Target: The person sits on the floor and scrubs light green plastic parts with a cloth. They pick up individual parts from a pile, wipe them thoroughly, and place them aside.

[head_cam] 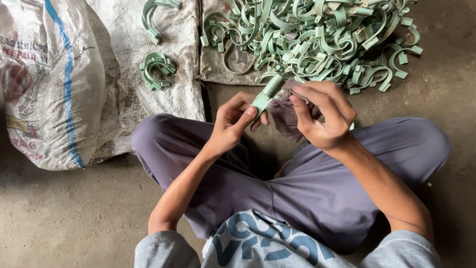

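Fingers (pixel 249 115) of our left hand (pixel 233 124) clamped on one green clip (pixel 267 94); our right hand (pixel 325 116) gripped a cloth (pixel 292 116), wiping; next piece awaited in the pile (pixel 317 39).

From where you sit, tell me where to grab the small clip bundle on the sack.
Grip the small clip bundle across its curved backs, coming from above with the left hand. The nested arcs stack tightly there; the open, tabbed ends would probably splay apart. It lies flat on the sack.

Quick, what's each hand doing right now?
Left hand: shut on the green clip.
Right hand: fingers curled at the clip's other end; grip unclear.
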